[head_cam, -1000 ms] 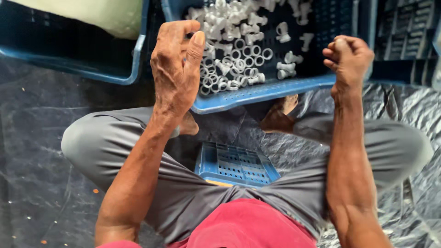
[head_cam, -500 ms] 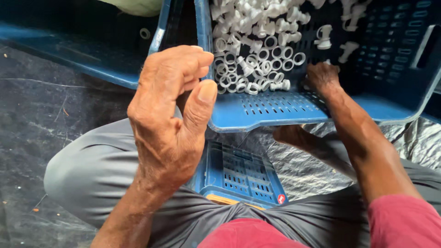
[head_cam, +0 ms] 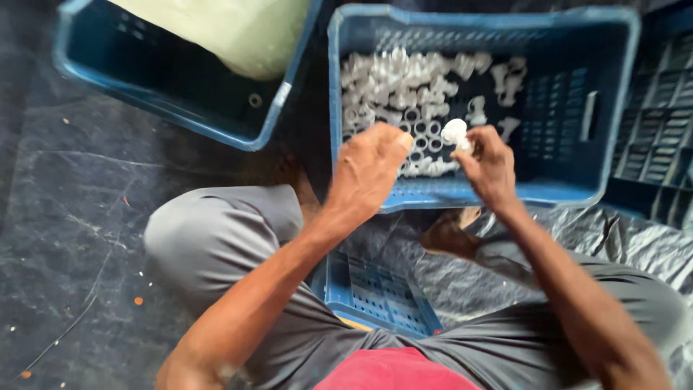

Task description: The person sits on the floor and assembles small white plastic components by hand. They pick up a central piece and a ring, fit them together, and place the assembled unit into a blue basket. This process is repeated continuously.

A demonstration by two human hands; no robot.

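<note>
Small white plastic pipe fitting [head_cam: 455,132] pinched at the fingertips of the right hand [head_cam: 491,167], raised just above the near wall of the blue perforated plastic crate [head_cam: 476,193] and over the heap of like white plastic fittings [head_cam: 404,101] inside. Too blurred for certainty, but rounded end seemingly up and away from the body, long axis roughly upright, tilted slightly left. Right fingers closed tight on its lower end — a shallow, fingertip-only grip. Left hand [head_cam: 369,170] curled into a loose fist just beside, fingers folded in; contents, if any, impossible to tell. Risk, as a judgement: slipping from so slight a pinch and dropping back among identical pieces, or bouncing off the crate wall onto the dark plastic floor sheet [head_cam: 86,217] — easily lost beneath the grey-trousered legs [head_cam: 216,238].
</note>
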